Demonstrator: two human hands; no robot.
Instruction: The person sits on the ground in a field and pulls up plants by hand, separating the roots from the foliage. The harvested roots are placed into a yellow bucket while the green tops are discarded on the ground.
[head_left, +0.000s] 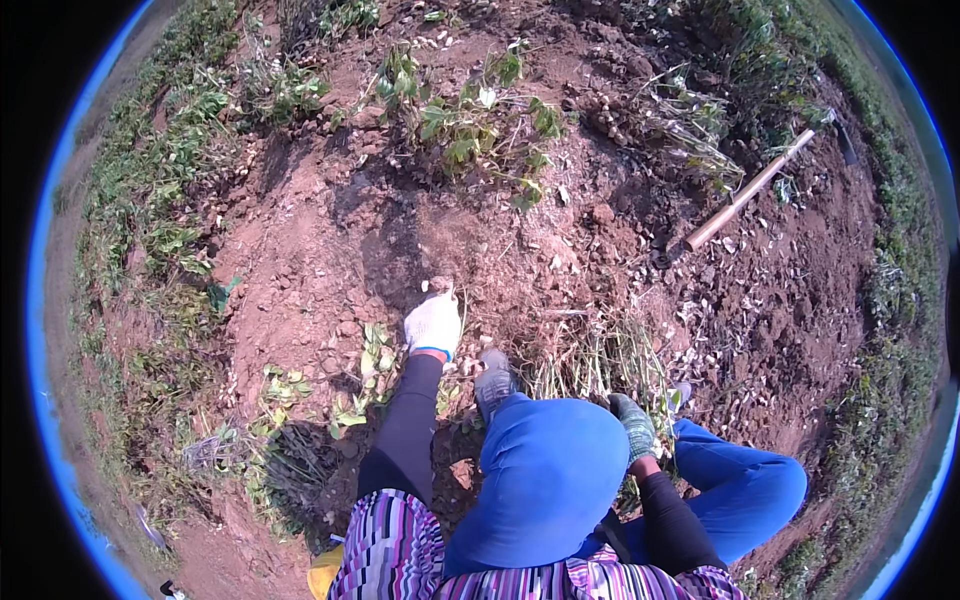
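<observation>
My left hand (433, 324), in a white knit glove with a blue cuff edge, reaches down to the loose reddish soil. A small soil clod (441, 285) and a pale peanut pod (424, 286) show at its fingertips; the fingers' grip is not clear. My right hand (634, 427) wears a dark grey-green glove and rests low beside my bent knee. It is next to a bundle of uprooted peanut plants (592, 356), whose lower part is hidden behind the knee. Whether its fingers hold the stems cannot be made out.
A wooden tool handle (750, 191) lies on the soil at the right, near a dark metal blade (844, 139). A leafy plant (480, 127) stands ahead. Pulled plants with pods (667, 124) lie at upper right. My shoe (495, 381) is beside the bundle. Something yellow (324, 571) is at lower left.
</observation>
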